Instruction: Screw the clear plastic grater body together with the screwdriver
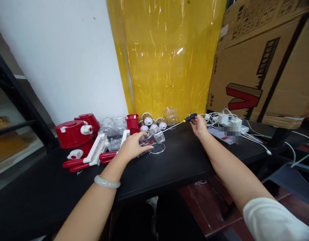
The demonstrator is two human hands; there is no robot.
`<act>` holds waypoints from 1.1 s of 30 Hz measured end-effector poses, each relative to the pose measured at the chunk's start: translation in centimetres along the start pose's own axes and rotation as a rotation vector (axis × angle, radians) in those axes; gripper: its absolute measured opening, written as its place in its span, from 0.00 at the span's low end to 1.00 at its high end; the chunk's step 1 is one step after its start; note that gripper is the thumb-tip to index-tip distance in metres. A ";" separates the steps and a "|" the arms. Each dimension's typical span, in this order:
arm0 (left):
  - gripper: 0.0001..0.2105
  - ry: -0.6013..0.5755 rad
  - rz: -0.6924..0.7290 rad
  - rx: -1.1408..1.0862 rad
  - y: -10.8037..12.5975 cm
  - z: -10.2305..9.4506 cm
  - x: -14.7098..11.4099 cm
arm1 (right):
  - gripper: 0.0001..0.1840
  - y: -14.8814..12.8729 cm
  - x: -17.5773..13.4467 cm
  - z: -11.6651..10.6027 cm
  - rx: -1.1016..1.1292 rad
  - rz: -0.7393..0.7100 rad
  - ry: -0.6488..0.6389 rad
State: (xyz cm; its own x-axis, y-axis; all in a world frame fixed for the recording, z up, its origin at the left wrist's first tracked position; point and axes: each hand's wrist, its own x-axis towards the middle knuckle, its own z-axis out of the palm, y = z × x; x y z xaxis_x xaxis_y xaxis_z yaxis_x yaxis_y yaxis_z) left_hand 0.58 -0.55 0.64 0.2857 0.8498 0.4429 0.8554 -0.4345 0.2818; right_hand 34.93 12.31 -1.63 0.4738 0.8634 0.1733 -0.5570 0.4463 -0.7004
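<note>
My left hand (131, 146), with a pale bangle on its wrist, grips a clear plastic cup-like part (158, 135) above the black table (179, 157). My right hand (199, 126) is closed on the handle end of a screwdriver (190, 117) with a black and yellow grip. Its metal shaft points left, and the tip meets or overlaps the clear part; exact contact is too small to tell. A clear round plastic piece (158, 149) lies on the table just below the part.
Red housings (70, 134) with white knobs and white frames with red handles (98, 150) stand at left. Behind are clear bowls (111, 125), a red container (132, 122) and several small cans (147, 119). White chargers (223, 118), cables and a phone (221, 135) lie right, before a cardboard box (257, 67).
</note>
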 end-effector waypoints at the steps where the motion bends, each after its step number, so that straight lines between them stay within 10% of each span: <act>1: 0.31 0.001 -0.001 0.000 0.0 0.0 0.0 | 0.11 0.1 0.1 0.0 0.007 -0.006 -0.007; 33: 0.31 -0.005 -0.008 0.002 0.2 -0.1 0.1 | 0.07 0.3 0.5 0.0 0.090 -0.048 0.046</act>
State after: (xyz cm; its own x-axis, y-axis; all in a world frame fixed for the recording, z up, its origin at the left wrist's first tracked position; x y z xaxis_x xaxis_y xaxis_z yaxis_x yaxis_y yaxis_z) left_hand 0.73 -0.61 0.83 0.2810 0.8549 0.4361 0.8585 -0.4270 0.2840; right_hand 35.01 12.91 -1.70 0.5315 0.8295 0.1716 -0.5906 0.5081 -0.6269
